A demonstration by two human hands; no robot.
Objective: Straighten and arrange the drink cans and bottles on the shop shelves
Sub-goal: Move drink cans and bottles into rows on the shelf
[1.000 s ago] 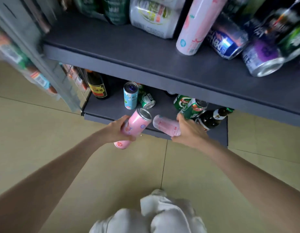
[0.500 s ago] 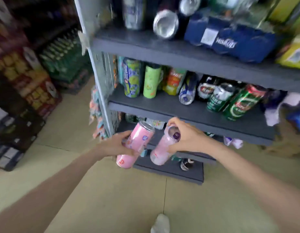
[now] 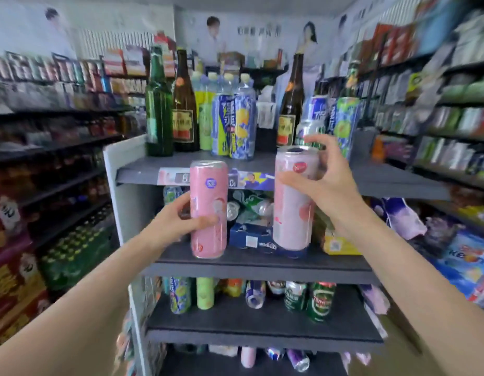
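Note:
My left hand (image 3: 178,221) grips a tall pink can (image 3: 208,191), held upright in front of the grey shelf unit. A second tall pink can (image 3: 292,221) stands upright in my right hand (image 3: 325,185), level with the top shelf (image 3: 143,169). On that top shelf stand a green bottle (image 3: 158,104), a brown bottle (image 3: 184,104), another brown bottle (image 3: 291,104) and several blue-and-yellow cans (image 3: 235,126). The shelf below holds fallen cans (image 3: 251,210) and a blue carton (image 3: 251,237). Lower down are green cans (image 3: 321,299), some tilted.
The shelf unit has a grey side panel (image 3: 121,202) on its left. Aisle shelves of packaged goods run along the left (image 3: 45,158) and the right (image 3: 452,131). A lower shelf (image 3: 262,324) has bare surface at its front. The bottom shelf holds more lying cans (image 3: 298,359).
Both hands have lifted the two pink cans from the bottom shelf to top-shelf height and turned them upright. My view has swung up from the floor to the whole unit.

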